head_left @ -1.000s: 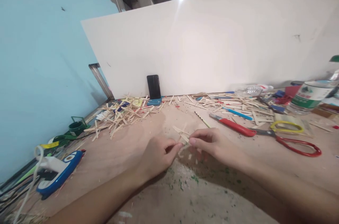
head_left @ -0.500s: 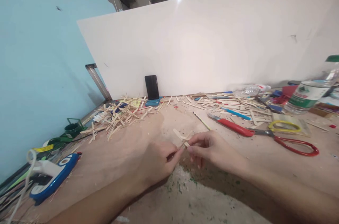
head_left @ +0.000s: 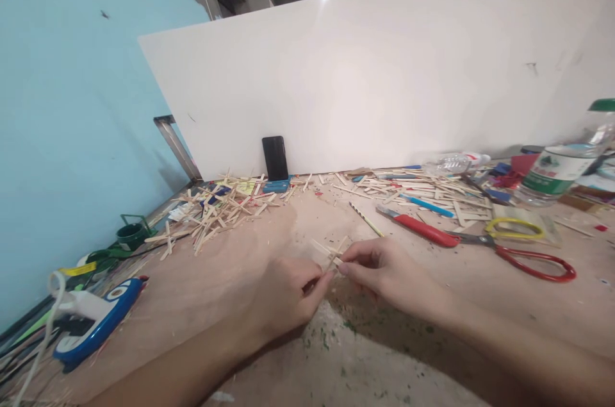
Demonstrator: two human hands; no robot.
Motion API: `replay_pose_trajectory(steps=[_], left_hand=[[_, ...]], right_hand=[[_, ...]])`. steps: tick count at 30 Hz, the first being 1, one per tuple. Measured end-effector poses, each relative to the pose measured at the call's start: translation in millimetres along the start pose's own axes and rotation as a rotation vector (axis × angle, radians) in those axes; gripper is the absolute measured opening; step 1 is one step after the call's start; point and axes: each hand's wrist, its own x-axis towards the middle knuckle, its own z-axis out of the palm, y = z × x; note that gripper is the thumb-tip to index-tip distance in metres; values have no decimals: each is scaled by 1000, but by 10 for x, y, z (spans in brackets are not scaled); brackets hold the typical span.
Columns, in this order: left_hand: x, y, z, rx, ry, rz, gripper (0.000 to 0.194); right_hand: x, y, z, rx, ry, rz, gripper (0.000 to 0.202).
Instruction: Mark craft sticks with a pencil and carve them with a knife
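Observation:
Thin pale wooden sticks (head_left: 331, 254), crossed over one another, are held between my two hands above the middle of the table. My left hand (head_left: 295, 290) pinches them from the lower left with thumb and forefinger. From the right, my right hand (head_left: 379, 266) grips an end between thumb and fingertips. The fingertips of both hands nearly meet, and they partly hide where the sticks join. A patterned pencil-like stick (head_left: 366, 220) lies just beyond my right hand.
Stick piles lie at the back left (head_left: 216, 215) and back right (head_left: 423, 192). A black phone (head_left: 275, 158) stands against the white board. Right are a red cutter (head_left: 425, 229), scissors (head_left: 535, 263) and a bottle (head_left: 552, 173); left, a blue-and-white power strip (head_left: 103, 323).
The crossed sticks have turned slightly between my fingers and now show a clearer cross. The lower fingers of my right hand have curled in; both hands stay in nearly the same place.

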Motion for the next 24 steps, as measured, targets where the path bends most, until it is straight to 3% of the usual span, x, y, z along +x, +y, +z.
replay_pose_trajectory(steps=[13, 24], left_hand=[[2, 12, 1, -48, -89, -3, 49], [4, 14, -6, -58, -54, -11, 44]], right_hand=[[20, 29, -19, -37, 25, -23, 27], [3, 73, 28, -79, -6, -74, 25]])
